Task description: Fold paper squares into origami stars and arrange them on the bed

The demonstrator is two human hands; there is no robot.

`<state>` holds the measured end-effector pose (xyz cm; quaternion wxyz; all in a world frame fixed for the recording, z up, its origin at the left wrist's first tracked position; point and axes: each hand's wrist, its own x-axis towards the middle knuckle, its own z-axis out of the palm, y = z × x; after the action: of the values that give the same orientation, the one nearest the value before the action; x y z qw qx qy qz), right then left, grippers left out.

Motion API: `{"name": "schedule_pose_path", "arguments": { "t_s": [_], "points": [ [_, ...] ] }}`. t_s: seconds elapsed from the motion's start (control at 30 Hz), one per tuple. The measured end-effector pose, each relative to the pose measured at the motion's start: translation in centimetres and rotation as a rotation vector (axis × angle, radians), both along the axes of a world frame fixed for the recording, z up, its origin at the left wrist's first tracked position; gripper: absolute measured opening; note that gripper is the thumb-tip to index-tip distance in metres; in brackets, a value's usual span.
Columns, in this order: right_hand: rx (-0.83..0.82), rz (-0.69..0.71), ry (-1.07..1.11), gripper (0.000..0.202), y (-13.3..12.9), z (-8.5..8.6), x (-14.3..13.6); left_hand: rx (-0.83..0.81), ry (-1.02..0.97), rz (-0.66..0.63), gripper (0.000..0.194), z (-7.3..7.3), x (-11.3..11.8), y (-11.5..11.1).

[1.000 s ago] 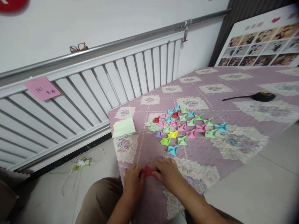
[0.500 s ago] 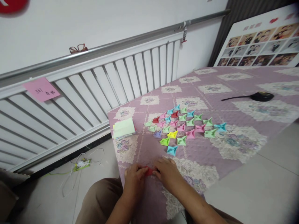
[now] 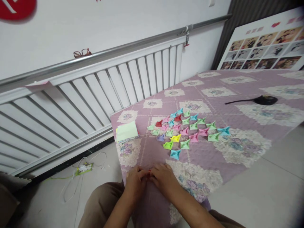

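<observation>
Close together at the near end of the table, my left hand (image 3: pixel 136 182) and my right hand (image 3: pixel 163 178) are closed on a small piece of red paper (image 3: pixel 149 171). Only a sliver of the red shows between the fingertips; its folded shape is hidden. Beyond my hands, several small folded paper boats in green, pink, blue, red, yellow and purple stand in rows, the nearest being a blue paper boat (image 3: pixel 175 154). A stack of paper sheets (image 3: pixel 127 131), pale green on top, lies to the left.
A purple floral tablecloth (image 3: pixel 148 152) covers the table. The black round object with a thin handle (image 3: pixel 265 100) lies at the far right. A white radiator (image 3: pixel 133 82) runs along the left side, with glasses (image 3: pixel 82 53) above it. A power strip (image 3: pixel 84 168) sits on the floor.
My right hand has shifted left, nearer my left hand, and the red paper is now mostly covered by fingers. The pink note on the radiator has flipped up. The view has tilted slightly.
</observation>
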<state>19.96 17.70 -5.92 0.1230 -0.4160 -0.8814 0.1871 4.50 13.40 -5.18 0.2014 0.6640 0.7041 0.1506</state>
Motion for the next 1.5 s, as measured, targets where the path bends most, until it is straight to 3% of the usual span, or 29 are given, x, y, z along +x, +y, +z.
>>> {"name": "schedule_pose_path", "arguments": {
  "t_s": [0.43,0.67,0.87,1.1,1.23,1.5],
  "points": [
    [-0.047,-0.115,-0.071,0.011,0.6,1.6,0.2,-0.133,0.004,-0.140,0.029,2.1,-1.5,1.1],
    [-0.082,-0.148,-0.095,0.013,1.1,2.3,1.4,-0.119,0.016,-0.156,0.033,1.7,-1.8,1.1],
    [-0.083,-0.159,-0.084,0.012,1.3,2.0,1.7,-0.121,0.028,-0.165,0.037,1.6,-1.8,1.0],
    [-0.097,-0.140,0.014,0.005,1.8,1.6,3.0,-0.125,0.076,-0.129,0.037,1.7,-1.5,0.9],
    [-0.133,-0.157,0.082,0.009,1.7,2.0,2.4,-0.103,0.066,-0.145,0.036,1.7,-1.5,0.9],
    [-0.026,0.032,0.011,0.007,0.8,0.8,0.6,-0.031,0.027,-0.168,0.029,0.5,-2.0,0.8]
  ]
}}
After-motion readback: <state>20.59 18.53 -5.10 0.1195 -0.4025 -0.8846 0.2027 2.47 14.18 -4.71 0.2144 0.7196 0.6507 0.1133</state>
